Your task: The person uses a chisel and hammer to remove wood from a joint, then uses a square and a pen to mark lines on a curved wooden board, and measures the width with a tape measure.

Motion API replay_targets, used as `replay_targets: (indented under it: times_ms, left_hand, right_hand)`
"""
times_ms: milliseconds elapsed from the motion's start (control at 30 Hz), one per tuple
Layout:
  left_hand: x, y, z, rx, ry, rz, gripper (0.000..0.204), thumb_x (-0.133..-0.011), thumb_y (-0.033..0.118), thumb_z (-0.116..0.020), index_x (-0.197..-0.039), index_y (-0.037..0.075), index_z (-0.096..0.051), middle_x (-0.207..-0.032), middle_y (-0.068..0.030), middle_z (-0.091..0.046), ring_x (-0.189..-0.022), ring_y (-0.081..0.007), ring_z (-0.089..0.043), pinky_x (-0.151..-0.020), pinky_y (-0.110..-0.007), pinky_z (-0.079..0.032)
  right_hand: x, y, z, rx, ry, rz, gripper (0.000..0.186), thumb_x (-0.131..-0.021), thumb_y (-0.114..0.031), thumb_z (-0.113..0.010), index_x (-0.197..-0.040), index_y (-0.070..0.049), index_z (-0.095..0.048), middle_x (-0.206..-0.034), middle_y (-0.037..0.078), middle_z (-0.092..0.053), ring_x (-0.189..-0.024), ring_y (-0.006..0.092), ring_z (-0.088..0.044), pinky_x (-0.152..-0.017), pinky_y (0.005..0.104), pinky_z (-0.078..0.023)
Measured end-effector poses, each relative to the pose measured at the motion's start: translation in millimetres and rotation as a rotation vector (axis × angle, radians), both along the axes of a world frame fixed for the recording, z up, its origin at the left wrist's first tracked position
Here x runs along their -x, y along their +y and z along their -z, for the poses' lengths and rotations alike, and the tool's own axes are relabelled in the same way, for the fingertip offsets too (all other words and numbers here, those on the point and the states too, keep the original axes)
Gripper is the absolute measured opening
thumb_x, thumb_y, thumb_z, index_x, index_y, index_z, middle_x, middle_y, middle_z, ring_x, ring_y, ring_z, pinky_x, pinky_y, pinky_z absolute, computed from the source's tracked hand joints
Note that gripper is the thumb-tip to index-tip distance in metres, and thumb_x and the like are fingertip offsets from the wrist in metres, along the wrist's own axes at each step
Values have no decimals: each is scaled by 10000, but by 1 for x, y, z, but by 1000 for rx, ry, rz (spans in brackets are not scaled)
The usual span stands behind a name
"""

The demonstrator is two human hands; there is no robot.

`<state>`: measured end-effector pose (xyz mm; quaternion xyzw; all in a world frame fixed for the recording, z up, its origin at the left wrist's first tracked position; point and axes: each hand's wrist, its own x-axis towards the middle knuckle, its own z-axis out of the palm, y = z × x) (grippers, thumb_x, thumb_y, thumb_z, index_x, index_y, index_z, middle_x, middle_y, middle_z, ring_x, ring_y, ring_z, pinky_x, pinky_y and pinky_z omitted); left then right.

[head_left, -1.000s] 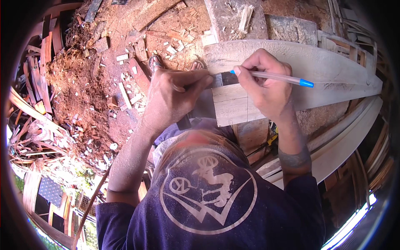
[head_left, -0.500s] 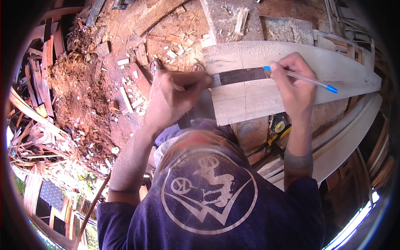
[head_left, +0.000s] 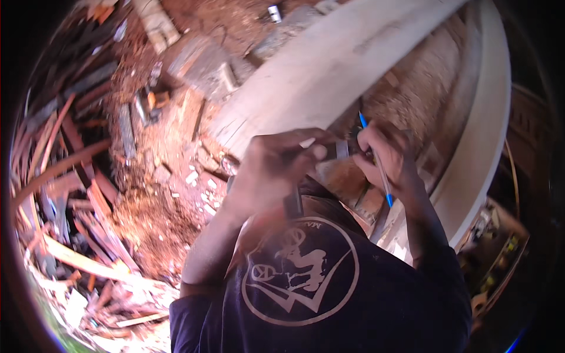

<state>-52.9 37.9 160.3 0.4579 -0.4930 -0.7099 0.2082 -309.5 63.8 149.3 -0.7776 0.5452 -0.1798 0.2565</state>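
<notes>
Close together in front of my chest are my left hand (head_left: 268, 167) and my right hand (head_left: 388, 156). A clear pen (head_left: 381, 163) with blue ends slants through the closed right hand. A short dark strip with a pale grey section (head_left: 342, 149) shows between the hands. The blurred left fingers are closed at its left end, and its other end reaches the right fingertips. A bit of yellow shows by those fingers, too small to name. Beyond the hands lies a wide pale wooden board (head_left: 306, 82) with a curved edge.
A long curved pale plank (head_left: 491, 123) runs down the right side. An open box of small items (head_left: 500, 253) stands at the lower right. Scrap wood strips (head_left: 88, 200) pile up on the left. Chips (head_left: 200, 191) and sawdust cover the ground near my foot.
My view has turned toward the right. Both hands have come off the pale board and closer to my body and each other. The pen stays in my right hand, now pointing more upright.
</notes>
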Motion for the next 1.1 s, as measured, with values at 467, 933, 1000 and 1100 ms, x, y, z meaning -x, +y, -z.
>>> replay_targets:
  times_ms: [467,933,1000,1100]
  left_hand:
    - [40,-19,31,219,-130,186,305,-1005,160,-638,-1238,-34,-670,-1027,-140,-740,-906,-157,-681,-831,-289,-541]
    - [-74,-80,65,338,-135,390,282,-1022,175,-608,-1209,-20,-686,-1038,-135,-738,-945,-174,-697,-848,-306,-548]
    - [-100,-91,65,276,-109,391,269,-1021,160,-602,-1199,-21,-692,-1039,-125,-739,-939,-165,-692,-844,-294,-545]
    - [-133,-105,59,241,-87,440,263,-1020,140,-595,-1208,-18,-690,-1046,-114,-739,-945,-152,-684,-841,-284,-543]
  right_hand:
    - [163,95,139,-170,301,1165,419,-839,-168,-704,-1229,-75,-583,-1082,234,-649,-1030,410,-648,-841,485,-516]
    - [89,92,108,-108,519,1065,715,-868,-160,-645,-1532,-101,-387,-1173,297,-626,-1014,468,-645,-835,572,-497]
    - [41,95,128,-183,543,1157,683,-873,-194,-654,-1478,-16,-392,-1155,327,-638,-1027,500,-641,-872,573,-507]
    - [18,104,153,-222,459,1383,650,-879,-242,-653,-1408,49,-411,-1117,349,-655,-1058,523,-630,-918,568,-508]
